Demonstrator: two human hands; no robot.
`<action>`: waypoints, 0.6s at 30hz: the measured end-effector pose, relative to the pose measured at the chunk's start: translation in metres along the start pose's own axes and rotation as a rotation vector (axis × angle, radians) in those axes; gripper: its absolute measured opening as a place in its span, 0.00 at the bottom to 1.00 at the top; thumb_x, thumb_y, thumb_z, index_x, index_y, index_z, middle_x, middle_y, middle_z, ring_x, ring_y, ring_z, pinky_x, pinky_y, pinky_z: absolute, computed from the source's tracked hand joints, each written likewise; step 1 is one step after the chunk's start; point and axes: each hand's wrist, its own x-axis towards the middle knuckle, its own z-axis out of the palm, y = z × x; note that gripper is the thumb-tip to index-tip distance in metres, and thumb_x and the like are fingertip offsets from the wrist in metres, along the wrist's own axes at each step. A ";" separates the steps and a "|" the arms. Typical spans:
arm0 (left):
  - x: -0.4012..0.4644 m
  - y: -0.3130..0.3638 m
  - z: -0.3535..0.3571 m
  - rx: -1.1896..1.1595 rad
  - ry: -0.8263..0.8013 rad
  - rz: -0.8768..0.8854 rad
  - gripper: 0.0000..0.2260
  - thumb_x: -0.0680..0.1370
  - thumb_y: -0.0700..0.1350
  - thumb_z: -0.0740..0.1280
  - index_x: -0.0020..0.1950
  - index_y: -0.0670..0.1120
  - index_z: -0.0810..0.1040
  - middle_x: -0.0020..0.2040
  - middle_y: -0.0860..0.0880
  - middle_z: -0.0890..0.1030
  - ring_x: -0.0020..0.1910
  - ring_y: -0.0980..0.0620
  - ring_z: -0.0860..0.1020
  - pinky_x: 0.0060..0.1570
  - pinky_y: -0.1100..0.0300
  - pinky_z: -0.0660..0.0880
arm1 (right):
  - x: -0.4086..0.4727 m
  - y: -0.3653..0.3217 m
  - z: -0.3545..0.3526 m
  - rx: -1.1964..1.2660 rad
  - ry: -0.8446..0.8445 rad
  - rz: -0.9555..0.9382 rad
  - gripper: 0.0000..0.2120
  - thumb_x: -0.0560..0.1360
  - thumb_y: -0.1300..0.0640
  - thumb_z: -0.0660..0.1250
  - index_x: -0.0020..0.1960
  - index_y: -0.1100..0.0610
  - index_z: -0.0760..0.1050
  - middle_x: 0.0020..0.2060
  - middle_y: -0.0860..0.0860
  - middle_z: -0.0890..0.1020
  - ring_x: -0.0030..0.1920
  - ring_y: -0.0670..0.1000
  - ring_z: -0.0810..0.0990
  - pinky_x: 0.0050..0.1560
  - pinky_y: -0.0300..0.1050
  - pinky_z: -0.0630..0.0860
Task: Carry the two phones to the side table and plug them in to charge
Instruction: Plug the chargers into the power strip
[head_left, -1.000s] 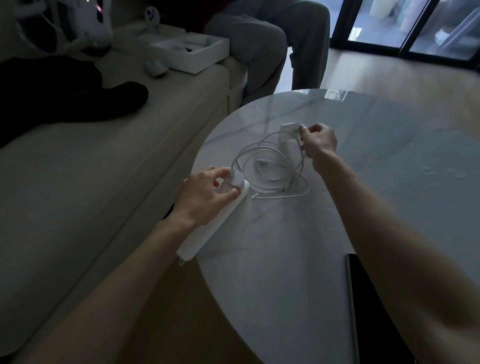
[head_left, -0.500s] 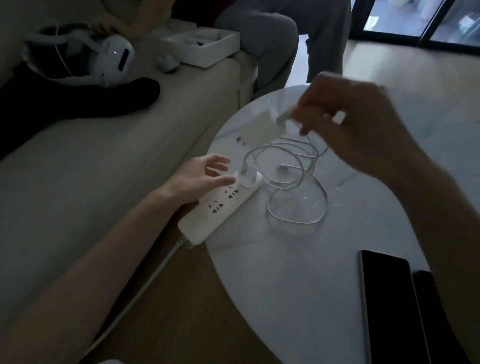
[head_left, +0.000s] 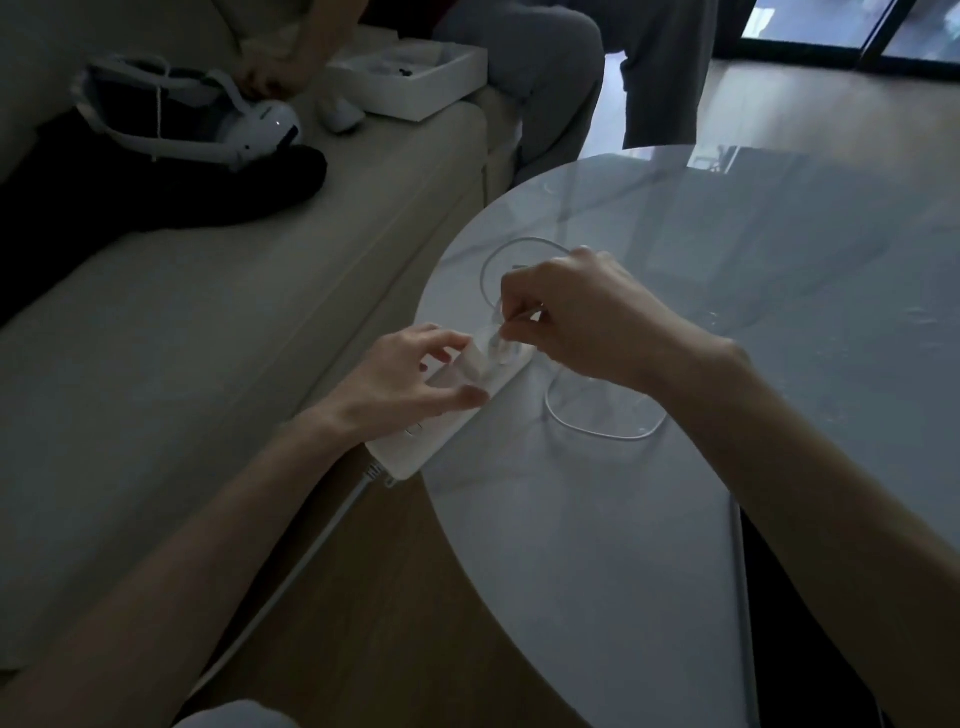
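Right hand (head_left: 587, 317) fingers (head_left: 511, 325) pinched shut on a small white charger plug (head_left: 491, 343), pressing it at the top end of the power strip (head_left: 447, 410), center of frame. Left hand (head_left: 405, 382) fingers half-curled, pressing down on the strip to steady it, not closed around anything. Cannot tell if the plug is fully seated. White cable (head_left: 597, 421) loops loose on the table (head_left: 597, 519) above and below the right hand, free ends not visible. Strip lies along the table's left edge, its cord (head_left: 311, 551) dropping to the floor lower left. A dark slab (head_left: 779, 597) at lower right, mostly behind the right forearm, is likely one phone; second phone not visible. Judgement: carrying appears done, charger going in now; cables into both phones still left.
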 end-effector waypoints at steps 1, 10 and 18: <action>-0.001 0.003 0.000 -0.011 0.028 0.020 0.30 0.67 0.66 0.72 0.63 0.50 0.79 0.57 0.57 0.78 0.54 0.61 0.78 0.52 0.63 0.75 | 0.002 -0.001 -0.001 -0.014 -0.010 -0.002 0.06 0.75 0.52 0.70 0.48 0.54 0.81 0.44 0.53 0.85 0.45 0.55 0.82 0.48 0.53 0.80; 0.000 0.015 -0.006 -0.056 0.121 0.037 0.10 0.71 0.59 0.72 0.42 0.54 0.85 0.45 0.53 0.82 0.41 0.55 0.82 0.45 0.51 0.81 | 0.021 -0.021 -0.010 -0.112 -0.025 -0.035 0.04 0.75 0.58 0.71 0.49 0.58 0.81 0.42 0.54 0.83 0.41 0.53 0.81 0.46 0.51 0.82; -0.004 0.021 -0.012 0.063 0.185 0.065 0.11 0.73 0.52 0.73 0.49 0.46 0.87 0.41 0.53 0.85 0.37 0.61 0.82 0.39 0.69 0.77 | 0.031 -0.023 -0.008 -0.011 -0.053 0.020 0.02 0.73 0.57 0.72 0.44 0.55 0.80 0.43 0.53 0.83 0.42 0.53 0.82 0.46 0.51 0.83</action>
